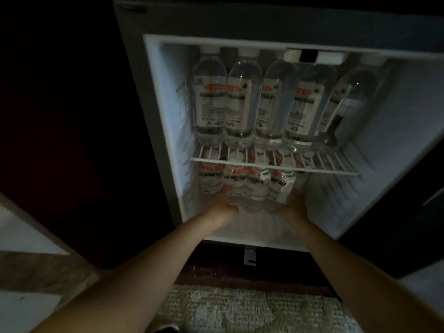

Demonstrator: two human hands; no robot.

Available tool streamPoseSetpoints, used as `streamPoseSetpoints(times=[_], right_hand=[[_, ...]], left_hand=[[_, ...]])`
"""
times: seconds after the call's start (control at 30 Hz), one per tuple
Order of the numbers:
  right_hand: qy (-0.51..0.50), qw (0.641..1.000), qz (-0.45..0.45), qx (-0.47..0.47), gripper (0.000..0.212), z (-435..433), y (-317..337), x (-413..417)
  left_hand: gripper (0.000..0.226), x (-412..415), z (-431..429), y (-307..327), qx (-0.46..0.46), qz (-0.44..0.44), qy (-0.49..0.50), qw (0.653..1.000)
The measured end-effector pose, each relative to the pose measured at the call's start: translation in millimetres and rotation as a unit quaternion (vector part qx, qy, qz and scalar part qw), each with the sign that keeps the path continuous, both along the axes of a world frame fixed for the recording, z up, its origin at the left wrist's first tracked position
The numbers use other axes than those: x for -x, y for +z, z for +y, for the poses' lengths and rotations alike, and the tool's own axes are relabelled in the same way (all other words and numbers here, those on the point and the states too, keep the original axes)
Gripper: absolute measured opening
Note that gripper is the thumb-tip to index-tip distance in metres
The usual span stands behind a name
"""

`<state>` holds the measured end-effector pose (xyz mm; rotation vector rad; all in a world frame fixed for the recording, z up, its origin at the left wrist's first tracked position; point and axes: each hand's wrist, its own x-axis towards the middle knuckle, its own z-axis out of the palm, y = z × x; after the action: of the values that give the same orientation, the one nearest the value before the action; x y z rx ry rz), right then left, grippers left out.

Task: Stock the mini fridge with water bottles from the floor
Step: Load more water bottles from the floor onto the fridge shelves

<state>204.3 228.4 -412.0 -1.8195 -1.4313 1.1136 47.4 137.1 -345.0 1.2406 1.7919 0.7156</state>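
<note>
Clear plastic water bottles with white-and-red labels point(249, 186) are packed together in the lower compartment of the white-lined mini fridge point(165, 116), under the white wire shelf point(324, 164). On that shelf a row of five matching bottles point(242, 97) is stood, the rightmost one leaning.

The lower group could be toppled if it is pushed from low down, since the force would be applied near the bases. The caps, which sit close under the shelf, could be caught on the wires. The rightmost lower bottle looks tilted and could be knocked over sideways.

The group is flanked by both hands: the left hand point(223, 207) is laid against its left base and the right hand point(294, 207) against its right. The fingers point(225, 189) are touching the plastic, but through the blur it cannot be told whether they are curled round a bottle or merely pressed flat.
</note>
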Motion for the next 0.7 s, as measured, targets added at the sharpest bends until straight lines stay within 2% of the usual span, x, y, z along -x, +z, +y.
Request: streamPoseSetpoints(times=[0.07,0.13,0.17,0.27,0.33,0.47,0.57,0.7], right_hand=[[0.000,0.999,-0.007,0.042,0.074,-12.3,-6.8,2.6],[0.026,0.997,-0.002,0.071,0.066,-40.9,10.4,12.3],[0.046,0.996,-0.006,0.076,0.055,-60.1,26.5,18.8],[0.106,0.992,-0.010,0.070,0.006,-109.9,74.6,42.2],[0.155,0.987,0.015,0.035,0.024,-140.9,112.5,60.4],[0.199,0.974,0.095,-0.047,0.010,-213.0,192.3,91.9],[0.222,0.959,0.163,-0.073,0.009,-278.9,237.6,117.7],[0.268,0.938,0.204,-0.087,0.011,-372.8,267.1,156.2]], left_hand=[[0.058,3.8,-18.8,9.8,0.011,-0.012,0.002,1.000],[0.052,8.8,-43.7,25.9,0.017,-0.014,0.023,0.999],[0.049,12.7,-56.9,34.7,0.020,-0.008,0.041,0.999],[0.037,28.0,-99.0,67.0,-0.005,-0.001,0.085,0.996],[0.032,39.3,-131.4,99.7,-0.028,0.008,0.111,0.993],[0.023,61.7,-206.9,163.2,-0.081,0.018,0.166,0.983],[0.023,82.0,-279.7,200.0,-0.123,0.058,0.193,0.972],[0.022,113.9,-376.8,220.2,-0.147,0.123,0.250,0.949]])
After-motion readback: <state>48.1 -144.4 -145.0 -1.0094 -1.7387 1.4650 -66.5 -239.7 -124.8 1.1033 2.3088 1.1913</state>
